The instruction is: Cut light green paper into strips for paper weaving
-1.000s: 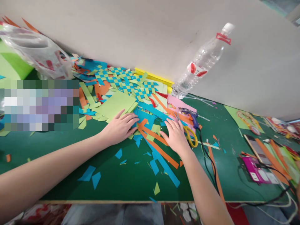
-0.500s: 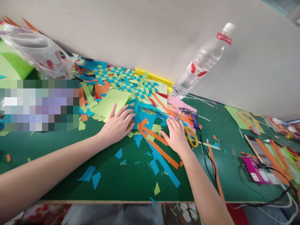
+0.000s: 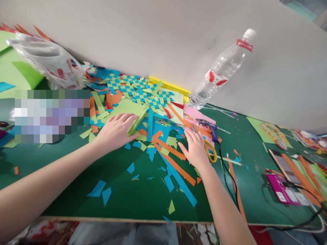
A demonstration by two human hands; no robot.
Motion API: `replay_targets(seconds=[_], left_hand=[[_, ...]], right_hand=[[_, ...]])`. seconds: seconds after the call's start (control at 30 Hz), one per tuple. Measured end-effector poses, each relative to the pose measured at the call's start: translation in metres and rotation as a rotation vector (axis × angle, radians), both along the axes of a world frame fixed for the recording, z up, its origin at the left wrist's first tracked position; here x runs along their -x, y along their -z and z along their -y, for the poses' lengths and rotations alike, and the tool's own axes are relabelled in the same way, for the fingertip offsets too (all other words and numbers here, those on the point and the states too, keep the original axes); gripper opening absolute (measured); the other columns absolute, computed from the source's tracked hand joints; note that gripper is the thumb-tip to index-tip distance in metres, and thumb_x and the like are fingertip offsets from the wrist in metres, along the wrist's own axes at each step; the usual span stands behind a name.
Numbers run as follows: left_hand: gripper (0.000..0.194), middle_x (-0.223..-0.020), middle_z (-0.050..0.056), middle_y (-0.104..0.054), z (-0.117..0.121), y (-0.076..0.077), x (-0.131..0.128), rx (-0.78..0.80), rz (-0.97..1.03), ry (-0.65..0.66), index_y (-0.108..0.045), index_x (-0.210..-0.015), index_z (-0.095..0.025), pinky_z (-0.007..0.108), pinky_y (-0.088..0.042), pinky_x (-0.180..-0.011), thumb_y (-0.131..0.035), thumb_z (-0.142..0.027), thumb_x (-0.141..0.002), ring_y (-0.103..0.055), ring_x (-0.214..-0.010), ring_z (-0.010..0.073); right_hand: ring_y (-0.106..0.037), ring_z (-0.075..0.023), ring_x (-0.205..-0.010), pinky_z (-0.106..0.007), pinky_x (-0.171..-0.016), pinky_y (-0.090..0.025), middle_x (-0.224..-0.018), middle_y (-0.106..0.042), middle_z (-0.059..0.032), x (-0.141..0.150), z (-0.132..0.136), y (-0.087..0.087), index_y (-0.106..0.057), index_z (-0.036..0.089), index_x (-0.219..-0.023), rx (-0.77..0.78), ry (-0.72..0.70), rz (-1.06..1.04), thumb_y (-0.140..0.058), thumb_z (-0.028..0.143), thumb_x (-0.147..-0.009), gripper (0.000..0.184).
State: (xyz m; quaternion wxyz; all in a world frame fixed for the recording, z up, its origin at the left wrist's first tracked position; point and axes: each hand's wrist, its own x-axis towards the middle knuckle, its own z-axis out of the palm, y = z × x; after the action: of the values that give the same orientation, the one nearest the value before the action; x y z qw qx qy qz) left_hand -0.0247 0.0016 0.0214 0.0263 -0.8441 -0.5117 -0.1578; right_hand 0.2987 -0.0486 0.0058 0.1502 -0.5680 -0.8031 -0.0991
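My left hand (image 3: pixel 116 132) is curled over the near right part of a light green folded paper (image 3: pixel 130 108), thumb below and fingers on top. The paper's right edge is raised. My right hand (image 3: pixel 195 147) rests palm down, thumb apart, holding nothing I can see. Its fingertips lie at scissors with yellow handles (image 3: pixel 211 151), whose blades are partly hidden. Between the hands lie blue strips (image 3: pixel 150 126), orange strips (image 3: pixel 177 166) and small cut scraps. Behind the green paper are blue-and-green woven paper pieces (image 3: pixel 139 89).
A clear plastic bottle (image 3: pixel 221 73) stands against the grey wall. A purple glue gun (image 3: pixel 212 131) with a black cord lies right of my hand. Farther right are a phone (image 3: pixel 283 165) and a magenta device (image 3: pixel 283 190). A plastic bag (image 3: pixel 55 64) stands at back left.
My left hand has gone from lying spread to curling around the green paper, and the paper's right edge has lifted. My right hand stays by the scissors. The view shifted slightly.
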Motion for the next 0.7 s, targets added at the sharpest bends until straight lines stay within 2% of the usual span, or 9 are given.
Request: replay_targets(seconds=[0.17,0.27,0.37,0.47,0.6,0.7], left_hand=[[0.052,-0.135,0.012,-0.053,-0.003,-0.002,0.007,0.020,-0.097,-0.047,-0.046,-0.133,-0.015,0.044,-0.047,-0.095,-0.053,-0.037,-0.087,-0.051,-0.121,0.0329],[0.050,-0.132,0.011,-0.056,-0.003,-0.009,0.007,0.079,-0.133,-0.090,-0.045,-0.135,-0.018,0.039,-0.051,-0.086,-0.050,-0.030,-0.087,-0.056,-0.116,0.0314],[0.048,-0.121,0.011,-0.065,-0.002,-0.018,0.008,0.115,-0.144,-0.187,-0.042,-0.137,-0.021,0.037,-0.051,-0.071,-0.042,-0.028,-0.090,-0.065,-0.100,0.0308],[0.044,-0.102,0.009,-0.072,-0.003,-0.025,0.010,0.104,-0.151,-0.287,-0.046,-0.136,-0.023,0.035,-0.047,-0.061,-0.038,-0.027,-0.092,-0.069,-0.080,0.0302],[0.039,-0.078,0.004,-0.071,-0.008,-0.029,0.018,-0.060,-0.038,-0.370,-0.055,-0.129,-0.025,0.028,-0.039,-0.056,-0.042,-0.025,-0.091,-0.063,-0.061,0.0224],[0.038,-0.071,0.001,-0.066,-0.013,-0.032,0.026,-0.268,0.257,-0.339,-0.061,-0.123,-0.023,0.023,-0.035,-0.056,-0.044,-0.019,-0.089,-0.052,-0.054,0.0135]], right_hand=[[-0.051,-0.0312,-0.124,-0.054,-0.113,-0.029,-0.132,-0.058,-0.0174,-0.002,0.000,0.001,-0.050,0.009,-0.133,-0.008,-0.010,0.012,-0.043,0.042,-0.095,0.051],[-0.051,-0.0314,-0.124,-0.054,-0.113,-0.030,-0.132,-0.058,-0.0180,-0.003,0.000,0.001,-0.050,0.006,-0.132,-0.011,-0.010,0.020,-0.044,0.041,-0.095,0.051],[-0.051,-0.0318,-0.124,-0.054,-0.112,-0.032,-0.131,-0.059,-0.0185,-0.003,-0.001,0.001,-0.051,0.005,-0.131,-0.005,-0.014,0.023,-0.045,0.040,-0.094,0.051],[-0.051,-0.0318,-0.124,-0.054,-0.111,-0.032,-0.131,-0.058,-0.0187,-0.003,-0.001,0.002,-0.051,0.006,-0.132,0.001,-0.020,0.024,-0.046,0.039,-0.094,0.051],[-0.051,-0.0319,-0.124,-0.054,-0.111,-0.032,-0.131,-0.058,-0.0188,-0.002,-0.001,0.002,-0.051,0.006,-0.132,0.000,-0.022,0.031,-0.045,0.039,-0.094,0.050],[-0.051,-0.0319,-0.123,-0.054,-0.111,-0.032,-0.131,-0.058,-0.0190,-0.001,0.000,0.000,-0.051,0.006,-0.132,-0.004,-0.021,0.029,-0.045,0.039,-0.094,0.050]])
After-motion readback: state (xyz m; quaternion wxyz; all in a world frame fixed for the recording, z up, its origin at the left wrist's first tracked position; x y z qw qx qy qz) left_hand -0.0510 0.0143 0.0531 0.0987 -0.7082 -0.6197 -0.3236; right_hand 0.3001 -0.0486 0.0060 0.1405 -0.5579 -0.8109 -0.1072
